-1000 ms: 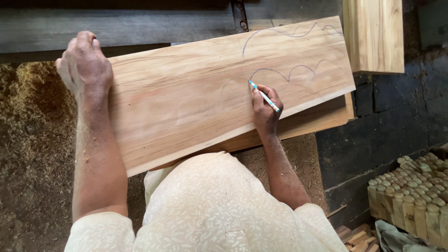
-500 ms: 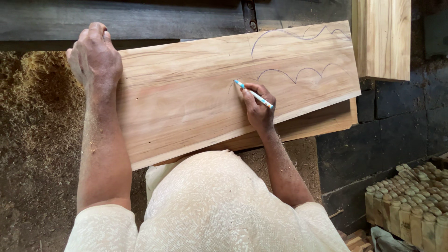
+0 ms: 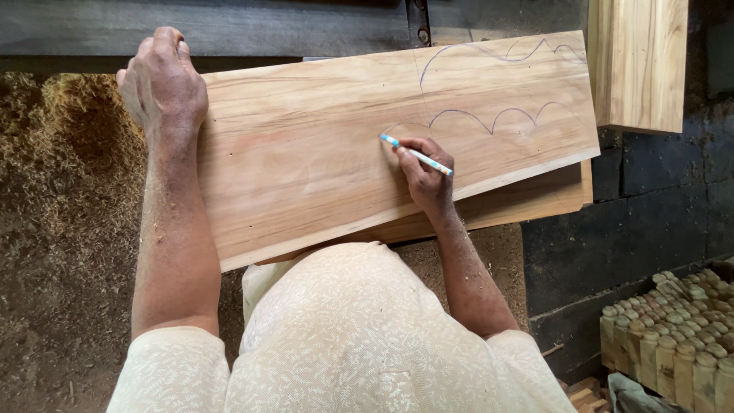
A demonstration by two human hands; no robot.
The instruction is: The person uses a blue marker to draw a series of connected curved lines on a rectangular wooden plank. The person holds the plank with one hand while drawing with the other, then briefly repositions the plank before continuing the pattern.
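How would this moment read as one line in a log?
left hand: presses plank end | right hand: holds pen, tip on plank | drawn: wavy lines | below: second plank

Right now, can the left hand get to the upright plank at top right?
Probably not without shifting. The left hand presses the far left end of the wooden board; the upright plank stands past the board's opposite end, and the right hand with the pen lies in between.
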